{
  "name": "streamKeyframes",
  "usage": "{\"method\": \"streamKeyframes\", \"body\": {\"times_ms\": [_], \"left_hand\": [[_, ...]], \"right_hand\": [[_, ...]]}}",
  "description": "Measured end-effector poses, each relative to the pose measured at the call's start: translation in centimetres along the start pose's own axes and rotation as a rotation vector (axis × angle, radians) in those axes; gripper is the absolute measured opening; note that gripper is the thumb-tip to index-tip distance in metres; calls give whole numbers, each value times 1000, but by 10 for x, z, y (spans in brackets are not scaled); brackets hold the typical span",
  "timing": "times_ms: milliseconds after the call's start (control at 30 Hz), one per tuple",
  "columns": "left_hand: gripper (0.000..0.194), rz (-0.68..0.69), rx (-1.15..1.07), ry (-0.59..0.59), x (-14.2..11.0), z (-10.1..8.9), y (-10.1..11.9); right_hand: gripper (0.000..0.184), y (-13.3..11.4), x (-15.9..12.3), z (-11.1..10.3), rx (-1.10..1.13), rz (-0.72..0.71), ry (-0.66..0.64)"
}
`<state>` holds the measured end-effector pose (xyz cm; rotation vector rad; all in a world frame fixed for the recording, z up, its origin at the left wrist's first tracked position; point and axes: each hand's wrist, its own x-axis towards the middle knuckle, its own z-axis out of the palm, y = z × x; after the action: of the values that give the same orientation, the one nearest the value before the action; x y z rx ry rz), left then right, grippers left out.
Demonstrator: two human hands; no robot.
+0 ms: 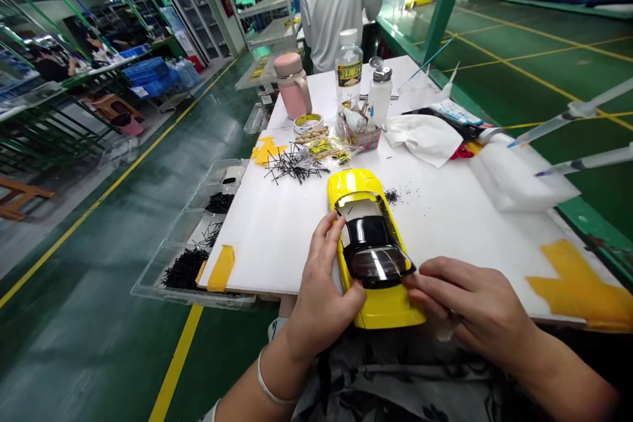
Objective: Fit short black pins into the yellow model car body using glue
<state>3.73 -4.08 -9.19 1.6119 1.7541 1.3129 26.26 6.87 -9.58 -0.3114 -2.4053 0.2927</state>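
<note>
A yellow model car body (363, 188) with a black glossy roof and windows lies on the white board (277, 231), its rear hanging over the near edge. My left hand (321, 290) grips the car's left side, fingers reaching up to the windscreen edge. My right hand (465, 310) holds the car's right rear, fingertips pressing at the rear window. A pile of thin black strips (295, 168) lies just beyond the car's nose.
A clear tray (198, 237) with more black parts sits left of the board. Behind stand a pink bottle (293, 84), a clear bottle (349, 69), a dispenser bottle (380, 89), a white cloth (425, 137) and a foam block (519, 175) with syringes. A person in white (339, 3) stands beyond.
</note>
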Motion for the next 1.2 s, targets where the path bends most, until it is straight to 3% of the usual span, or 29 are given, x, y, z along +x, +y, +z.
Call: {"method": "streamKeyframes", "body": {"times_ms": [233,300,400,467,533,567,733,833,967,1200], "left_hand": [[84,-59,-36,-28,-1,-3,-3],[85,-74,-136,-83,0,-13,-8],[84,-10,-316,-141,12,-37,-12],[69,59,-165,-96,36,-52,-11],[48,142,310,-91,72,-59,-7],[39,146,418,-99,94,-58,-6],[22,69,794,-217,199,-35,-15],[15,39,960,-306,232,-23,-26],[23,61,1096,-367,240,-18,-37],[23,114,1172,-366,233,-29,-48]], "right_hand": [[20,5,3,-5,267,175,51],[19,11,1,-14,277,317,162],[21,26,-3,-25,357,638,422],[25,38,-5,-27,532,823,519],[30,48,-7,-25,676,933,522],[33,52,-8,-24,696,966,499],[47,59,-12,-17,443,971,328],[50,56,-11,-18,353,910,260],[55,52,-1,-21,370,893,249],[55,49,11,-24,415,857,238]]}}
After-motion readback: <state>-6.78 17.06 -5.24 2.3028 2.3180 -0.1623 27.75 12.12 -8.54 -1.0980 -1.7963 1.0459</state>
